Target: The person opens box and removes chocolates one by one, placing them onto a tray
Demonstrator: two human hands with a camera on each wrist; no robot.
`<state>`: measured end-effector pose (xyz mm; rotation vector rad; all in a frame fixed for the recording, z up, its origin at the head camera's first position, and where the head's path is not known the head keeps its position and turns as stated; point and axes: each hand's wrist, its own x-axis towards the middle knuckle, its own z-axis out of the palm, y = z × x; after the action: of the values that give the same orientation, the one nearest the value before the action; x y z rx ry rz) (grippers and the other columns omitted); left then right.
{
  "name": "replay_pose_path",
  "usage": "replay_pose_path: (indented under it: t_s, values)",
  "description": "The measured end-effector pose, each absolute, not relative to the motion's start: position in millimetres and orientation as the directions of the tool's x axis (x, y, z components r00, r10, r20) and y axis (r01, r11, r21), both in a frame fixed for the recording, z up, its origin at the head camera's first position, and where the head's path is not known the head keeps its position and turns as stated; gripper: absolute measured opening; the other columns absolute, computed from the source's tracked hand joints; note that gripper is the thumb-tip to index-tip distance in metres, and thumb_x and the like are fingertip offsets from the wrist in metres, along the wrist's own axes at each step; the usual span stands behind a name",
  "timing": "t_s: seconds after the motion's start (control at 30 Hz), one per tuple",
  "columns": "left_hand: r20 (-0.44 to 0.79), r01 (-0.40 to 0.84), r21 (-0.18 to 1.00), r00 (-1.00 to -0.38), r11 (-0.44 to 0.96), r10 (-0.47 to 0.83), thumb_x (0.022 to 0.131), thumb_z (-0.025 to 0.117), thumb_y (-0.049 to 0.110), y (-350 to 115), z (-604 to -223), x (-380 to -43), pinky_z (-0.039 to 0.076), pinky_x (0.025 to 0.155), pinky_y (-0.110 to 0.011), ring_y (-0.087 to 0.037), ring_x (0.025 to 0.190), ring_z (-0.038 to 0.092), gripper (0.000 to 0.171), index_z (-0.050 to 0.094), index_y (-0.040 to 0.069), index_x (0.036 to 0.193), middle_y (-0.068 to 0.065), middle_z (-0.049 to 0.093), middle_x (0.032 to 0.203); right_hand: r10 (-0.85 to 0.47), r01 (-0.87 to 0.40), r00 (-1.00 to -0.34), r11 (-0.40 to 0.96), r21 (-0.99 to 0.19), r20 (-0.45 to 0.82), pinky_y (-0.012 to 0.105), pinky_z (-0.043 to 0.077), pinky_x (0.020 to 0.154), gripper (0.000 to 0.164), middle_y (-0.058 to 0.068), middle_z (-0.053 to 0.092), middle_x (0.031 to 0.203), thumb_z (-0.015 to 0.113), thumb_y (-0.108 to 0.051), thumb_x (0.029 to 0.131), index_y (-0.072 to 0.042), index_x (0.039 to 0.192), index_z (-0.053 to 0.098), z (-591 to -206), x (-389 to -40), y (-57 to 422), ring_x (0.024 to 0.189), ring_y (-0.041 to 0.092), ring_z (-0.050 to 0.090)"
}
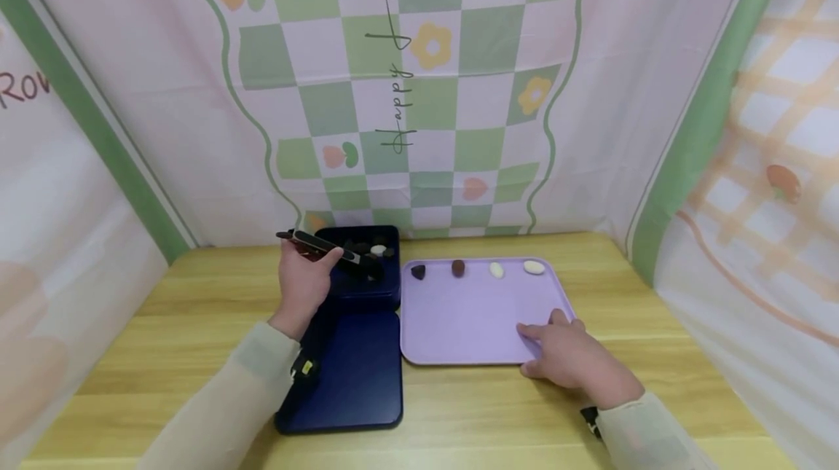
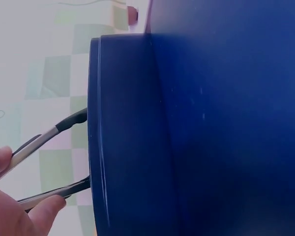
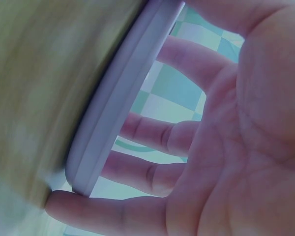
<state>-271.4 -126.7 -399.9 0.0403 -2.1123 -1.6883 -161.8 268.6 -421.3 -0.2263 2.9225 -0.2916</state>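
Observation:
My left hand (image 1: 304, 280) holds a pair of tongs (image 2: 37, 142) with pale metal arms and black tips. The tongs reach over a dark blue box (image 1: 365, 292) holding several dark and white pebble-like pieces (image 1: 378, 251). In the left wrist view the box wall hides the tips, so whether they grip a piece cannot be seen. At the front right corner of a lilac tray (image 1: 459, 324), my right hand (image 1: 566, 353) rests with fairly straight, spread fingers over the rim, thumb at the front edge.
Along the tray's far side lie a black piece (image 1: 418, 272), a brown piece (image 1: 458, 267) and two white pieces (image 1: 497, 270). A dark blue lid (image 1: 357, 375) lies in front of the box. Behind the wooden table (image 1: 472, 412) hangs a patterned curtain (image 1: 432, 106).

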Motion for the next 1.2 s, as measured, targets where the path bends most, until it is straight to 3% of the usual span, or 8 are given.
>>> replay_pose_path:
  t_s: [0.33, 0.57, 0.67, 0.9, 1.2]
  values:
    - [0.307, 0.244, 0.942, -0.906, 0.232, -0.290, 0.087, 0.079, 0.009, -122, -404, -266, 0.052, 0.083, -0.040, -0.028, 0.095, 0.063, 0.054, 0.043, 0.000, 0.126, -0.015, 0.062, 0.106, -0.167, -0.127, -0.967, 0.970, -0.206, -0.190, 0.054, 0.049, 0.076, 0.069, 0.027, 0.048, 0.112, 0.082, -0.042, 0.079, -0.012, 0.138, 0.061, -422, -163, 267, 0.088, 0.037, 0.046]
    - [0.287, 0.245, 0.956, -0.888, 0.159, -0.360, 0.085, 0.081, 0.009, -126, -408, -263, 0.052, 0.076, -0.031, -0.026, 0.091, 0.061, 0.057, 0.042, 0.000, 0.126, -0.014, 0.060, 0.105, -0.168, -0.129, -0.968, 0.970, -0.206, -0.185, 0.053, 0.049, 0.075, 0.069, 0.026, 0.048, 0.112, 0.082, -0.042, 0.079, -0.012, 0.138, 0.061, -425, -164, 268, 0.088, 0.036, 0.046]
    - [0.239, 0.229, 0.971, -0.882, 0.074, -0.407, 0.084, 0.082, 0.011, -131, -409, -262, 0.054, 0.072, -0.028, -0.021, 0.084, 0.061, 0.059, 0.041, 0.003, 0.126, -0.011, 0.058, 0.103, -0.165, -0.125, -0.968, 0.971, -0.205, -0.191, 0.053, 0.049, 0.075, 0.069, 0.026, 0.048, 0.112, 0.082, -0.042, 0.079, -0.012, 0.138, 0.061, -425, -165, 267, 0.088, 0.036, 0.046]
    - [0.070, 0.206, 0.945, -0.886, -0.254, -0.459, 0.084, 0.081, 0.003, -140, -405, -259, 0.058, 0.075, -0.037, -0.018, 0.079, 0.067, 0.056, 0.041, 0.015, 0.121, -0.012, 0.057, 0.104, -0.169, -0.130, -0.966, 0.971, -0.200, -0.196, 0.054, 0.049, 0.076, 0.069, 0.026, 0.048, 0.112, 0.082, -0.042, 0.080, -0.013, 0.138, 0.061, -424, -164, 266, 0.089, 0.037, 0.046]
    - [0.023, 0.197, 0.916, -0.895, -0.349, -0.446, 0.084, 0.080, 0.000, -133, -399, -258, 0.058, 0.077, -0.039, -0.021, 0.084, 0.069, 0.057, 0.039, 0.015, 0.120, -0.012, 0.055, 0.108, -0.164, -0.127, -0.968, 0.973, -0.190, -0.189, 0.054, 0.049, 0.075, 0.069, 0.027, 0.048, 0.113, 0.082, -0.042, 0.080, -0.012, 0.138, 0.061, -422, -163, 268, 0.088, 0.037, 0.046]
